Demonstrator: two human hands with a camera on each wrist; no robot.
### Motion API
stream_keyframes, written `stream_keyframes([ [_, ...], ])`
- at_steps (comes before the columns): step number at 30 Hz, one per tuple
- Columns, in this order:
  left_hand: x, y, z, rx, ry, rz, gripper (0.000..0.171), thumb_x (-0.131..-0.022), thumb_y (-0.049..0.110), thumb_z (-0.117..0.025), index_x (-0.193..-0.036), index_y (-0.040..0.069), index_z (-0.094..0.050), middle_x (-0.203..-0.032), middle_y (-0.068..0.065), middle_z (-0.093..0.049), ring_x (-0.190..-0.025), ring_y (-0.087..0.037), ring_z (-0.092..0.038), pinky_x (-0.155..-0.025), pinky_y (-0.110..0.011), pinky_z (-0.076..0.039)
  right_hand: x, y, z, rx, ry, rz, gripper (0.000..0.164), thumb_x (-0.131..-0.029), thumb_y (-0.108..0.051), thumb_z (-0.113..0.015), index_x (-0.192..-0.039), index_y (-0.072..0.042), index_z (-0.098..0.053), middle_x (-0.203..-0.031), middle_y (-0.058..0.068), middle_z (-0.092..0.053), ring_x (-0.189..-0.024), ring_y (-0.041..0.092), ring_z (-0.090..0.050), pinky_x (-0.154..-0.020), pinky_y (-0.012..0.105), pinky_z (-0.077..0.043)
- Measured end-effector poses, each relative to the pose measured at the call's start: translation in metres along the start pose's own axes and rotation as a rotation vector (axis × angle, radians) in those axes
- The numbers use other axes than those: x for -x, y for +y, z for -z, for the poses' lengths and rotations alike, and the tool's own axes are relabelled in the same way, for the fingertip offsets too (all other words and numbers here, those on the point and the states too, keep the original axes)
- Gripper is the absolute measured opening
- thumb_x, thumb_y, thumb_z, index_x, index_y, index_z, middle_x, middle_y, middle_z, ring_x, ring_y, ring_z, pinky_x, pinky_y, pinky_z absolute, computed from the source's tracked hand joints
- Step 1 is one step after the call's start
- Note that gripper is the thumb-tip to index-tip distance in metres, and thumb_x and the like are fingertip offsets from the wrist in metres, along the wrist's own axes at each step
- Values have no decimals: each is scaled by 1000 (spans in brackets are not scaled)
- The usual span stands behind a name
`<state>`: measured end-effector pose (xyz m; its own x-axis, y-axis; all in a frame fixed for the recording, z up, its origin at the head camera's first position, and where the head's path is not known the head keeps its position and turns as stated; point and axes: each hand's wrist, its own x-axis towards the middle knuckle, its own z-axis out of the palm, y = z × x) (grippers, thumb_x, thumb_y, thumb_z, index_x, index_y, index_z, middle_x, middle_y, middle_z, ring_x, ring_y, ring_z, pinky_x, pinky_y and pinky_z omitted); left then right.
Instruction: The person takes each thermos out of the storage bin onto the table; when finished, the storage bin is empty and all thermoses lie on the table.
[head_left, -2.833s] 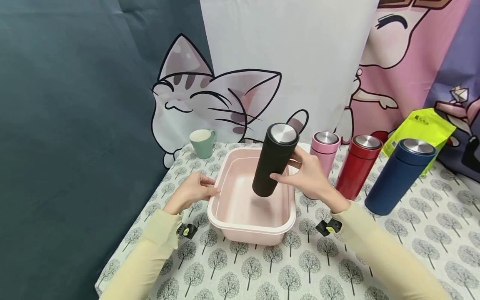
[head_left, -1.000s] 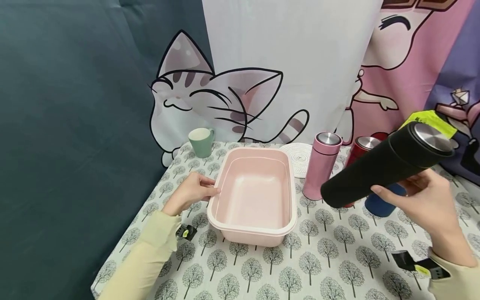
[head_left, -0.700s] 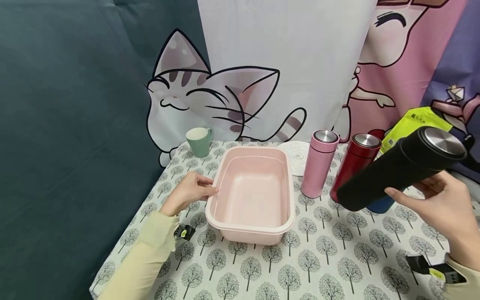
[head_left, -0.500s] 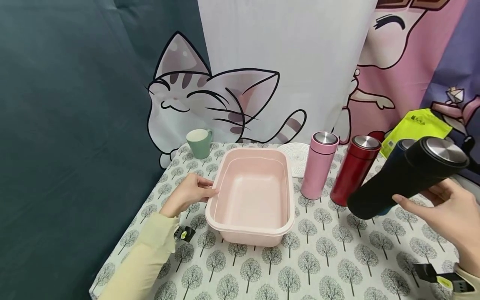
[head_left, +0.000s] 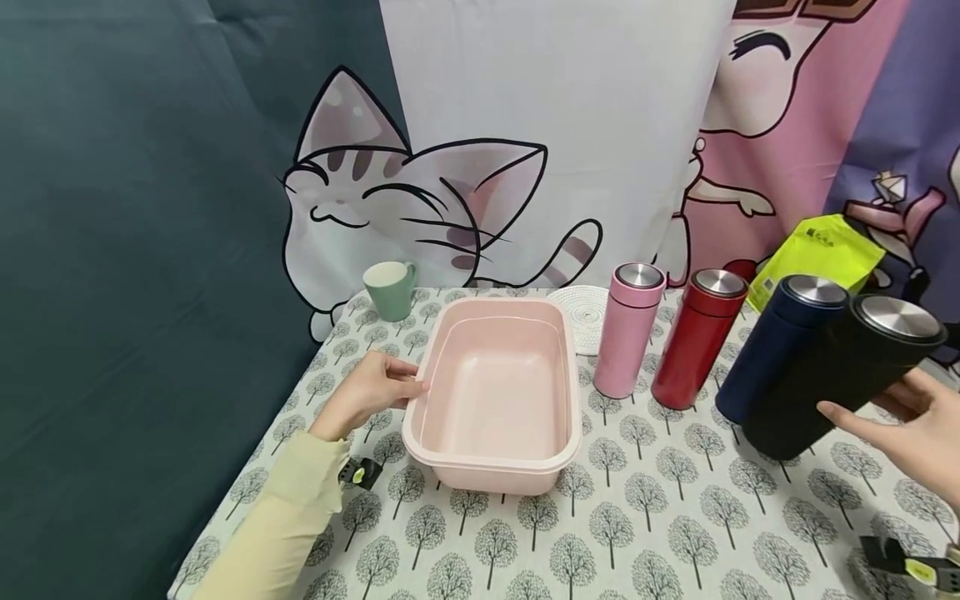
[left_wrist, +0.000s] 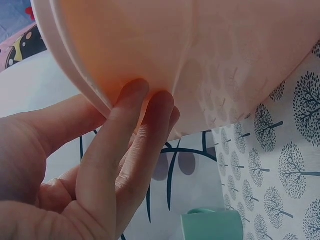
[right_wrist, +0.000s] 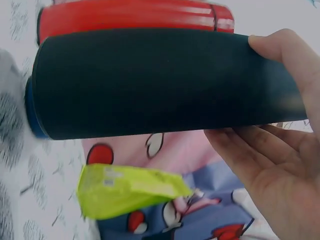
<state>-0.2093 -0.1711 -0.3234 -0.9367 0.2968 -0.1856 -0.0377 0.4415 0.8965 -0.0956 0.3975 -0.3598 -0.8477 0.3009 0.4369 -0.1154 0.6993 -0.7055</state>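
A pink plastic basin (head_left: 491, 477) stands on the tree-print cloth. My left hand (head_left: 371, 393) lies at its left side, with straight fingertips (left_wrist: 142, 107) pressed against the outer wall (left_wrist: 210, 60) just under the rim. At the far right, my right hand (head_left: 911, 425) holds a black flask (head_left: 840, 375) with a steel cap. The thumb is on one side of it and the fingers (right_wrist: 240, 145) are on the other. The black flask's (right_wrist: 160, 82) base is down at the cloth, close beside a navy flask (head_left: 776, 346).
A red flask (head_left: 697, 337) and a pink flask (head_left: 626, 329) stand in a row left of the navy one. Behind them are a white woven coaster (head_left: 581, 307) and a yellow-green pouch (head_left: 817, 254). A green mug (head_left: 388, 290) stands at the back left, with the backdrop curtain close behind.
My right hand carried the black flask out of the basin and rightward, then lowered it upright beside the navy flask. The left hand stayed at the basin.
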Motion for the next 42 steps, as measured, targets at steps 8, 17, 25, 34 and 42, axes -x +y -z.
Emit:
stream_keyframes([
  [8, 0, -1, 2, -7, 4, -8, 36, -90, 4, -67, -120, -14, -60, -116, -29, -66, -88, -29, -73, -83, -35, -62, -7, 26, 4, -24, 31, 2, 67, -83, -3, -74, -129, -44, -48, -99, -39, -47, -86, -26, -44, -75, -8, -34],
  [17, 0, 0, 3, -11, 9, -3, 36, -90, 4, -67, -120, -13, -61, -120, -30, -64, -91, -30, -73, -85, -36, -61, -21, 57, 6, -55, 45, -68, 63, -85, -6, -72, -123, -46, -44, -97, -38, -45, -85, -25, -42, -77, -9, -34],
  [25, 0, -3, 2, -7, 3, -11, 37, -90, 6, -67, -121, -13, -60, -121, -30, -63, -93, -31, -72, -87, -36, -61, -49, 184, -3, 102, 35, -164, 77, -91, -33, -68, -152, -41, -21, -153, 4, -39, -135, 14, -43, -117, 21, -29],
  [34, -4, -3, 2, -14, -13, -11, 39, -90, 6, -68, -122, -14, -59, -121, -31, -63, -93, -32, -72, -85, -36, -61, -54, 210, 2, 83, -10, -180, 77, -93, -34, -64, -152, -44, -16, -161, 3, -26, -144, 24, -33, -120, 30, -26],
  [42, -3, -10, 7, -4, -9, -2, 44, -91, 9, -69, -126, -14, -56, -121, -30, -63, -92, -30, -73, -86, -36, -61, -38, 97, 6, 54, -103, -185, 73, -96, -31, -61, -154, -37, -17, -152, -7, -36, -143, 7, -32, -121, 26, -25],
])
